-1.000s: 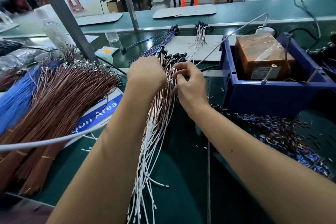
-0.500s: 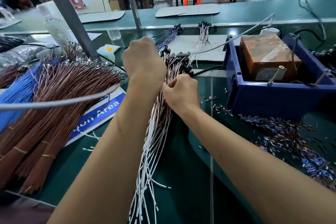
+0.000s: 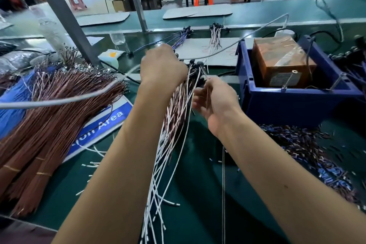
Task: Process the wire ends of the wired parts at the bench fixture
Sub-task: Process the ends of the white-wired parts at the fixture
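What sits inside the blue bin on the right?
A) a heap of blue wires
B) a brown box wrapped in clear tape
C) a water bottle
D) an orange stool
B: the blue bin holds a brown box with shiny clear tape across its top; the blue wires, stools and bottle all lie outside it.

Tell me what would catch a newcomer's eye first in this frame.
Dead centre, the left hand grips a fanned bundle of wired parts while the right hand pinches a strand or two beside it. At left lies a big sheaf of brown wires on the green bench; at right stands a blue bin holding a brown box.
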A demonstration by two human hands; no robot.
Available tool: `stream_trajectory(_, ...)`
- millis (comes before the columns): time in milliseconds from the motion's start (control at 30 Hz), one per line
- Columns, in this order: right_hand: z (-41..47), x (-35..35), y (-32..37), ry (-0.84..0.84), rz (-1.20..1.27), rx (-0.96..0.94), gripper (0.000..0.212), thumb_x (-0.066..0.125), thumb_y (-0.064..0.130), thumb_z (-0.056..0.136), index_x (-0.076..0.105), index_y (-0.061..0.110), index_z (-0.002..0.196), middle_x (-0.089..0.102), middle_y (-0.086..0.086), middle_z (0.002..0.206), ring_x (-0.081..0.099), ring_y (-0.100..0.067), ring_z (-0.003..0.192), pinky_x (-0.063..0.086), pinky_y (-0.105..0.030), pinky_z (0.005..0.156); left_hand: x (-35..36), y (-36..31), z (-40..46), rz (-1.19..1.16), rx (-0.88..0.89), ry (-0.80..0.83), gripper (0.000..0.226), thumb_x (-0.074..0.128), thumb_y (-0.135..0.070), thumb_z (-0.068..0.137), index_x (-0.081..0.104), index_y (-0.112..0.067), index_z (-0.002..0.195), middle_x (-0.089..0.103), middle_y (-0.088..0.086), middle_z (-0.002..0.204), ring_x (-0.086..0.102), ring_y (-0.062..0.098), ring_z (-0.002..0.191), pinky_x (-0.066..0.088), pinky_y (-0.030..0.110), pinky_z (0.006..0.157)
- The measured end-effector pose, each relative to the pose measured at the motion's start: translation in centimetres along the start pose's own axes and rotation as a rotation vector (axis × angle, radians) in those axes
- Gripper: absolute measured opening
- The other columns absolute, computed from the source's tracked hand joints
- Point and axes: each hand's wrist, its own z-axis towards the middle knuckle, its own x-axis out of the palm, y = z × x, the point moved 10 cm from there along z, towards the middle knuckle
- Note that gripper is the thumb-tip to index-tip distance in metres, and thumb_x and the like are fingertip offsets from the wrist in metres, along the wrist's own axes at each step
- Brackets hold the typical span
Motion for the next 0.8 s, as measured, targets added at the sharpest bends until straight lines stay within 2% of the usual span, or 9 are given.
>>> stream_trajectory(100,-1.8,-0.2,0.1,0.098,0.073,0.025,0.021,0.042,0.013,0.104,0.047,0.016,0.083,0.054,-0.002,0.062,0.045,-0.013,0.043,0.038,-0.021,0.040,2.7,-1.0,-0.3,-0.145,-0.032,0.127,0.037,0.059,-0.041,0.096,0.071,-0.006,0.102,0.072,0.016,0.103,0.068,0.035,0.099,0.054,0.034,0.087)
stream_trajectory(200,-3.5,-1.3,1.2,0.150,-0.098,-0.122,0.028,0.042,0.009,0.103,0.049,0.015,0.078,0.053,-0.004,0.060,0.040,-0.014,0.042,0.029,-0.022,0.039,6.5,-3.0,-1.7,-0.240,-0.042,0.324,0.052,0.055,-0.052,0.098,0.071,-0.002,0.100,0.075,0.017,0.098,0.073,0.036,0.096,0.060,0.043,0.089)
stream_trajectory(300,-4.6,-2.5,2.0,0.190,-0.279,-0.251,0.024,0.043,0.007,0.105,0.058,0.008,0.085,0.056,-0.011,0.064,0.042,-0.019,0.043,0.031,-0.024,0.038,8.8,-4.4,-3.3,-0.220,-0.025,0.432,0.048,0.065,-0.052,0.094,0.065,-0.007,0.079,0.071,0.009,0.075,0.073,0.028,0.074,0.061,0.034,0.068)
stream_trajectory(367,-4.7,-3.7,1.9,0.199,-0.428,-0.251,0.022,0.046,0.006,0.103,0.061,0.006,0.087,0.059,-0.013,0.065,0.045,-0.023,0.046,0.034,-0.027,0.040,9.7,-4.9,-4.0,-0.163,0.004,0.467,0.035,0.072,-0.039,0.091,0.066,-0.007,0.079,0.071,0.009,0.076,0.068,0.024,0.069,0.054,0.030,0.060)
stream_trajectory(467,-4.4,-5.4,0.7,0.209,-0.685,-0.183,0.014,0.054,0.008,0.100,0.062,0.005,0.089,0.064,-0.012,0.069,0.053,-0.024,0.053,0.042,-0.031,0.044,9.6,-5.1,-4.3,-0.014,0.038,0.428,0.012,0.070,-0.018,0.088,0.074,-0.006,0.090,0.075,0.011,0.088,0.072,0.029,0.086,0.060,0.036,0.078)
stream_trajectory(533,-4.3,-6.1,0.0,0.209,-0.812,-0.174,0.015,0.061,0.012,0.100,0.064,0.002,0.089,0.067,-0.015,0.072,0.058,-0.019,0.052,0.046,-0.029,0.045,8.9,-5.1,-4.4,0.072,0.051,0.382,0.009,0.065,-0.011,0.083,0.072,-0.007,0.088,0.073,0.011,0.088,0.071,0.031,0.088,0.058,0.036,0.076)
stream_trajectory(633,-4.2,-6.2,-0.4,0.205,-0.851,-0.191,0.018,0.065,0.014,0.099,0.066,0.004,0.084,0.068,-0.012,0.068,0.062,-0.015,0.048,0.049,-0.025,0.044,7.1,-4.8,-4.4,0.122,0.034,0.300,0.002,0.060,-0.010,0.078,0.058,-0.008,0.078,0.064,0.013,0.086,0.060,0.034,0.082,0.047,0.035,0.072)
stream_trajectory(733,-3.9,-6.4,-0.4,0.198,-0.795,-0.166,0.020,0.066,0.012,0.100,0.063,0.004,0.081,0.066,-0.011,0.064,0.062,-0.015,0.045,0.051,-0.027,0.043,4.7,-4.7,-4.0,0.048,-0.016,0.244,0.017,0.054,-0.011,0.082,0.063,-0.003,0.093,0.068,0.020,0.098,0.062,0.039,0.091,0.052,0.039,0.079)
stream_trajectory(800,-3.9,-6.5,0.2,0.172,-0.885,-0.216,0.025,0.069,0.023,0.099,0.063,0.006,0.081,0.067,-0.009,0.064,0.064,-0.017,0.051,0.057,-0.033,0.051,3.3,-5.5,-3.7,-0.174,-0.016,0.247,0.023,0.052,-0.009,0.090,0.067,0.003,0.101,0.071,0.025,0.101,0.067,0.042,0.094,0.057,0.045,0.082)
